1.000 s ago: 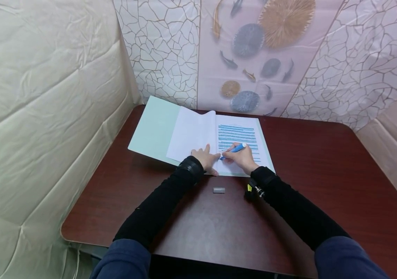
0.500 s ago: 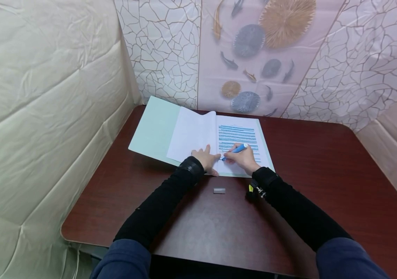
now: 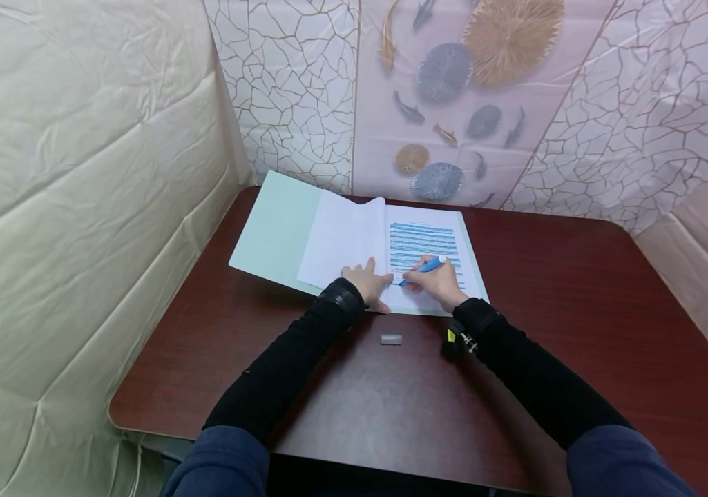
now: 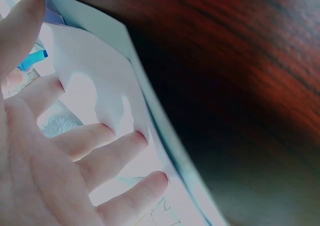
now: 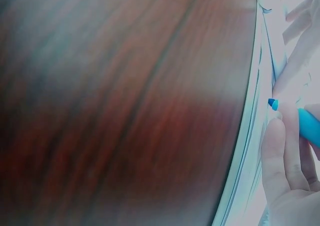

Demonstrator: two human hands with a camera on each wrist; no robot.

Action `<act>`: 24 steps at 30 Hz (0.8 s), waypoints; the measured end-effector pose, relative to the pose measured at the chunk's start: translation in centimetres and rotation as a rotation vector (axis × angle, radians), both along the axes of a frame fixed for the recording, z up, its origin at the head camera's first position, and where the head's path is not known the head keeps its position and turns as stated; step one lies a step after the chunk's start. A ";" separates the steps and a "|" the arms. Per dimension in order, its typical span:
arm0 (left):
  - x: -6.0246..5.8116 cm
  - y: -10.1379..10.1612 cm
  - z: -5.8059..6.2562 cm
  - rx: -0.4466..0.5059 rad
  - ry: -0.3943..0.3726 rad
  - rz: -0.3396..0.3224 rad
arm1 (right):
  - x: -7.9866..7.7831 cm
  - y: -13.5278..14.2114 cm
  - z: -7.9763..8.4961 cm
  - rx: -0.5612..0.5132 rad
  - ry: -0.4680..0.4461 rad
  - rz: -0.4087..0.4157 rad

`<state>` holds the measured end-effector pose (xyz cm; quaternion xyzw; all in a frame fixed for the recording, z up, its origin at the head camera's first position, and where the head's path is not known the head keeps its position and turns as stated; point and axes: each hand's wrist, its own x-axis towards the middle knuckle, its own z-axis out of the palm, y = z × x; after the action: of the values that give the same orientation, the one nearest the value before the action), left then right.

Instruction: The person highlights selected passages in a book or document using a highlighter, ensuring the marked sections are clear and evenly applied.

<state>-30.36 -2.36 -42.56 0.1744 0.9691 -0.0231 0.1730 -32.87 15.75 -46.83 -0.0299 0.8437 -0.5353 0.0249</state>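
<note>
A pale green folder (image 3: 275, 217) lies open on the table, with white sheets (image 3: 344, 235) turned over to its left side. On the right lies a printed page (image 3: 422, 235) whose text lines are covered in blue bands. My left hand (image 3: 366, 281) rests with spread fingers at the lower part of the fold; in the left wrist view its fingertips touch the turned sheet (image 4: 90, 60). My right hand (image 3: 439, 284) pinches a blue highlighter (image 3: 431, 264), tilted, its tip at a line low on the page. The right wrist view shows the blue tip (image 5: 273, 103) beyond the fingers.
A small grey cylinder (image 3: 391, 339) lies on the brown table (image 3: 552, 290) in front of the folder. A black and yellow item (image 3: 452, 339) hangs by my right wrist. Patterned sheeting (image 3: 304, 83) stands behind the table, cream padding (image 3: 92, 207) at its left.
My right hand and the highlighter have slid slightly to the right along a low line of the page. My left hand has kept its place on the sheets.
</note>
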 end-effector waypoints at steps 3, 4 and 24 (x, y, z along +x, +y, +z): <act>-0.1 0.0 -0.1 -0.006 -0.002 0.007 | 0.0 0.2 -0.1 0.002 0.002 0.001; -0.1 0.0 -0.1 -0.007 -0.002 0.008 | 0.0 0.2 -0.1 0.003 0.002 0.002; 0.0 0.2 -0.1 -0.018 0.003 0.011 | 0.2 0.8 0.1 -0.012 0.001 0.009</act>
<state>-30.40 -2.18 -42.69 0.1674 0.9700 -0.0310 0.1732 -32.68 16.53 -46.72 -0.0342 0.8405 -0.5401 0.0267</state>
